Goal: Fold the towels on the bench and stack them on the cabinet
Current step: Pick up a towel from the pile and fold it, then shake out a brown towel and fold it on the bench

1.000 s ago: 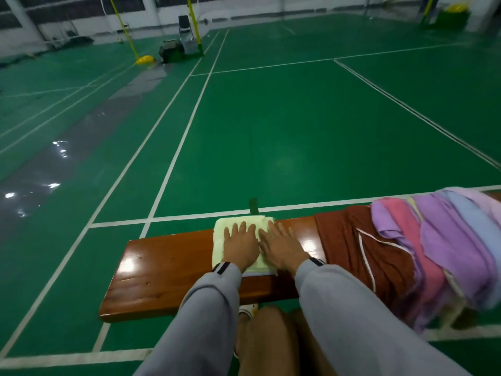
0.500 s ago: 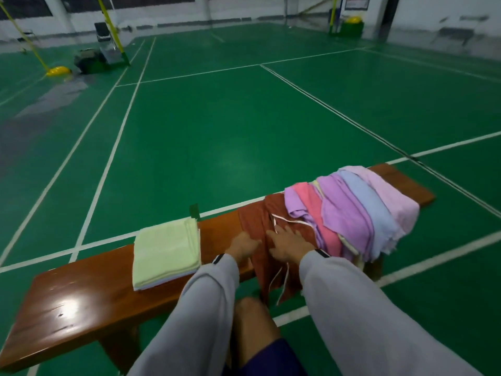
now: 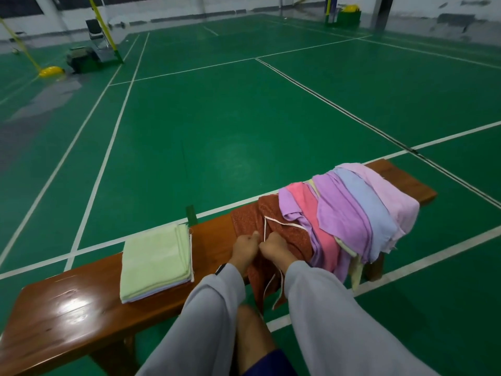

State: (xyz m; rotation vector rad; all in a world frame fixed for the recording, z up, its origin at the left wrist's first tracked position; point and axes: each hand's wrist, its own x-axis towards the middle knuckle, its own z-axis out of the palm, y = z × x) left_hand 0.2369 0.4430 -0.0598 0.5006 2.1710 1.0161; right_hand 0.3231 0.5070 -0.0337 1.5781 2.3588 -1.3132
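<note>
While in both hands (image 3: 244,247) (image 3: 274,246), a crumpled rust-red towel (image 3: 294,238), white-edged.

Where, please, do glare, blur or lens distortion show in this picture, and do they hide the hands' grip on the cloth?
Head view: a bright glare patch sits on the glossy bench near its left end; the wide lens bows the bench and court lines; the far wall looks soft. The left hand and right hand are evenly lit, clear enough to show both gripping the rust-red towel.

The bench (image 3: 67,316) runs off the left edge
</note>
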